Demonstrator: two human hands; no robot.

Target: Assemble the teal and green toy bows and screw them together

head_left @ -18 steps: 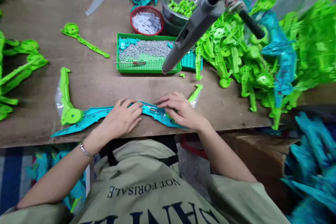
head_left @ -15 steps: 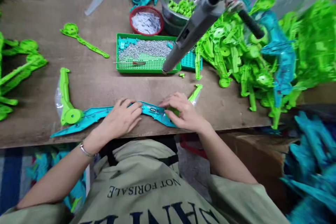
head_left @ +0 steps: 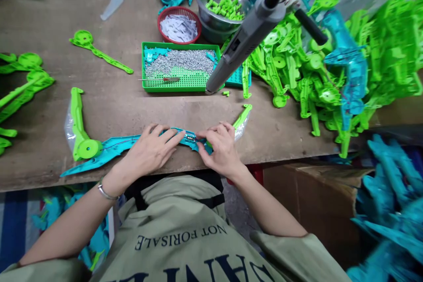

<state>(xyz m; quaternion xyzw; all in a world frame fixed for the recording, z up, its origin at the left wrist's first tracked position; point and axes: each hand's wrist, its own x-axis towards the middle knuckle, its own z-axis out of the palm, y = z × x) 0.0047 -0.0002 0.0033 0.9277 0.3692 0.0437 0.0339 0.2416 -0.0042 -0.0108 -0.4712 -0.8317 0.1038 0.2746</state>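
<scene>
Two hands meet on the teal bow-shaped piece (head_left: 112,146), which lies along the near edge of the tabletop (head_left: 132,105), its long axis running left to right; the left hand (head_left: 148,153) presses flat, fingers (head_left: 172,135) extended; the right hand (head_left: 222,150) pinches its middle, just beside the left fingertips.

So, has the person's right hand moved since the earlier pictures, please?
Yes, the right hand slid slightly left along the long teal plastic part, toward the left hand.

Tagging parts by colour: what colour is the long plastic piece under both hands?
Teal. The long piece has a bright green part at its left end. Head view.
</scene>
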